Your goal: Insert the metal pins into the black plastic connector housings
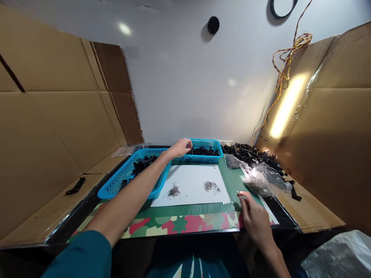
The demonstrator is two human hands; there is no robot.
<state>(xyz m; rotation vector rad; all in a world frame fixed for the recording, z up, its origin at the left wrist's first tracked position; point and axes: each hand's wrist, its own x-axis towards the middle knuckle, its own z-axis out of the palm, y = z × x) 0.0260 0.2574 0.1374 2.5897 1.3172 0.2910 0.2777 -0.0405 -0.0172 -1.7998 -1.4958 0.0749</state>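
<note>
My left hand (182, 147) reaches over the near left corner of the far blue basket (213, 158), which holds small black plastic parts (204, 151). Its fingers are bent, with a gap between thumb and forefinger and nothing visible in them. My right hand (253, 212) is over the right front of the table, thumb and forefinger pinched together; a tiny light speck shows at the tips, too small to name. Between the hands lies a white sheet (193, 175) bearing two piles of tiny metal pieces, a darker left pile (174, 190) and a looser right pile (211, 187).
A larger blue basket (108, 190) with black parts stands left, partly behind my left forearm. At right are a heap of black parts (251, 153) and clear bags (261, 179) of small pieces. Cardboard walls (330, 146) flank the table; a twisted cable (279, 83) hangs at the back right.
</note>
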